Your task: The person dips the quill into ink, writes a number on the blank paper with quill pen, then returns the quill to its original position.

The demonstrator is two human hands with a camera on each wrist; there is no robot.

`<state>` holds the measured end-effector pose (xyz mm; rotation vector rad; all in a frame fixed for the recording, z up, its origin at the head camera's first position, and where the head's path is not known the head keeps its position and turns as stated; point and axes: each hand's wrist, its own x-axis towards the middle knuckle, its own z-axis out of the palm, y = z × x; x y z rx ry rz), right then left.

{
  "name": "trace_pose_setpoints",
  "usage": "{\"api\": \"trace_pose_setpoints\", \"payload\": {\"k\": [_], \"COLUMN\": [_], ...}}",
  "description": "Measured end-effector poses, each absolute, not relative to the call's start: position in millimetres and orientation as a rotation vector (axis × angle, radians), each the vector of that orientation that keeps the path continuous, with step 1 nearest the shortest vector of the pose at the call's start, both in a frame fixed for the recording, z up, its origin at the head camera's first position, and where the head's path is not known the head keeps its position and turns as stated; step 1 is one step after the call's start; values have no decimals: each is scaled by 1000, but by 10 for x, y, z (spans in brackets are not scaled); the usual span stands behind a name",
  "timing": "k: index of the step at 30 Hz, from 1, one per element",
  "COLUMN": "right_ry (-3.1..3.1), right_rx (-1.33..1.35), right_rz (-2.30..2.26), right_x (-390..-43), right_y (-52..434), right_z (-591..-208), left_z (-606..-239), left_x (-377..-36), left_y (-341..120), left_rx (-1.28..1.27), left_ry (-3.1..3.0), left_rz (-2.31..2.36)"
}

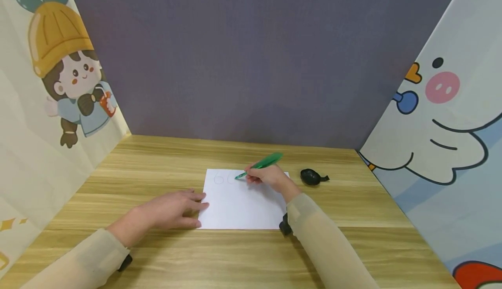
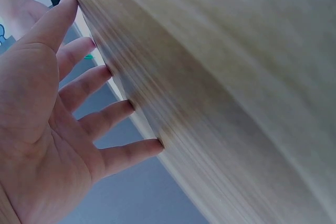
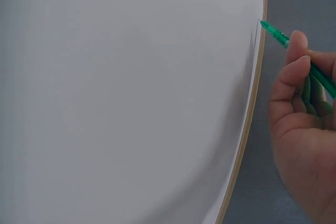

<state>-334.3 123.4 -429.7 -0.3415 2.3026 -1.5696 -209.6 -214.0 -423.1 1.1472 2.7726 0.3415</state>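
A white sheet of paper (image 1: 239,206) lies on the wooden table (image 1: 164,158). Near its top edge my right hand (image 1: 268,178) grips a green pen (image 1: 267,161) with a wide, leaf-shaped upper end. The pen's tip is at a faint curved stroke, just right of a faint round figure like a 6 (image 1: 218,178). In the right wrist view, thumb and fingers pinch the pen (image 3: 274,33) close above its tip. My left hand (image 1: 174,210) rests at the paper's left edge, fingers spread. The left wrist view shows its fingertips (image 2: 152,145) down on the surface.
A small black rounded object (image 1: 310,177) with a short tab lies right of the paper. Behind the table stands a grey panel (image 1: 243,62). Cartoon-printed cloths (image 1: 23,106) flank the table at left and right.
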Motion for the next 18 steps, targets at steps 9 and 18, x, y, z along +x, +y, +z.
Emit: {"api": "trace_pose_setpoints", "payload": {"k": [9,18], "right_ry": [2304,2282], "right_rx": [-274,-233], "right_rz": [-1603,-1639], "right_x": [-3333,-3356], "right_y": [1168,1122], "right_z": [-4286,-4306], "left_z": [-4209,-4213], "left_x": [-2082,-2091], "left_y": [-2131,-2135], "left_rx": [1159,1164], "left_ry": [2778,2776], "left_rz": [331,335]}}
